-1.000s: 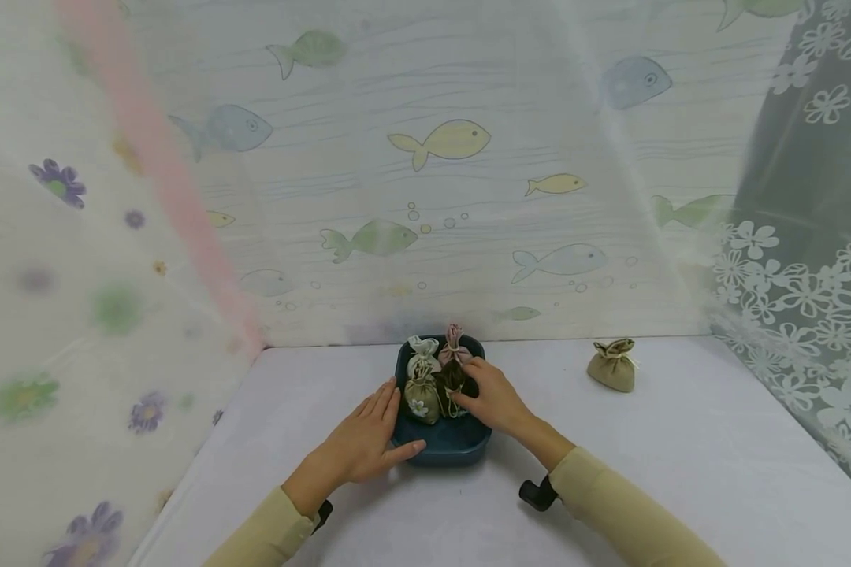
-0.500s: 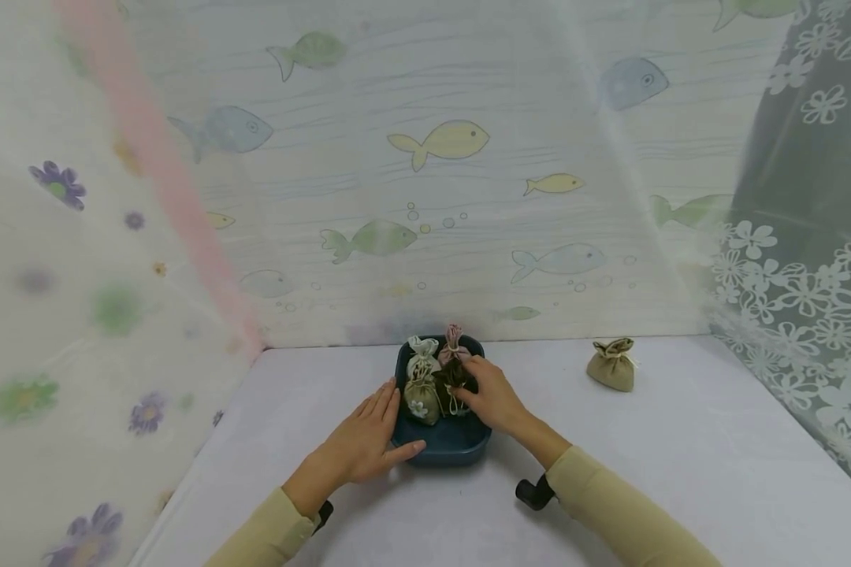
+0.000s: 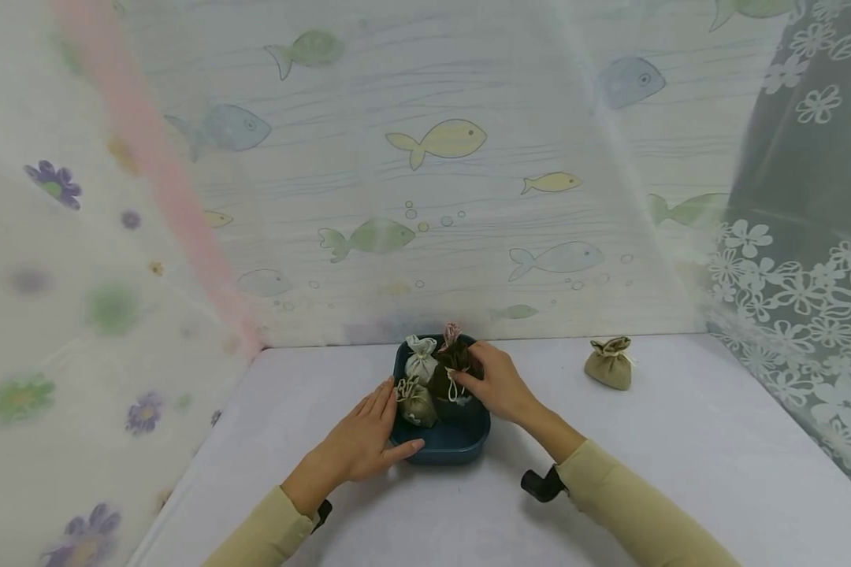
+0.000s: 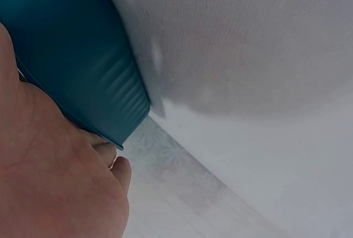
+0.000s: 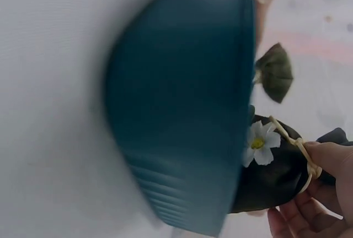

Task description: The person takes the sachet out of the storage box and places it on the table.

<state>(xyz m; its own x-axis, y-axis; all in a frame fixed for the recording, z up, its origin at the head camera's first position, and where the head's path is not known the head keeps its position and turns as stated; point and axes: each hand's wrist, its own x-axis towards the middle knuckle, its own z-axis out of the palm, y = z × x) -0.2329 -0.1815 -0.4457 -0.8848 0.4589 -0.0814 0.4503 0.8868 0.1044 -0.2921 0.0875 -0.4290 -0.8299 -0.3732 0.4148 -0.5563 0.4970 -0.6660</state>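
Note:
A dark blue basin (image 3: 448, 450) holds several small drawstring pouches. My right hand (image 3: 499, 383) pinches a dark brown pouch (image 3: 443, 383) by its tied neck; the right wrist view shows this pouch (image 5: 270, 177) with a white flower, partly above the basin's rim. Beside it in the basin are an olive pouch (image 3: 418, 406), tilted to the left, and a white pouch (image 3: 421, 364). Behind the brown one, only the top of a pink pouch (image 3: 452, 332) shows. My left hand (image 3: 360, 438) rests against the basin's left side with straight fingers, thumb at the near rim.
An olive-tan pouch (image 3: 609, 365) stands on the white tablecloth (image 3: 681, 441) at the right. A fish-printed curtain (image 3: 425, 189) hangs behind the table, and a flower-lace curtain (image 3: 815, 283) is at the right.
My right hand has lifted the brown pouch slightly, so it covers most of the pink one. The olive pouch has tipped to the left. My left hand stays in place.

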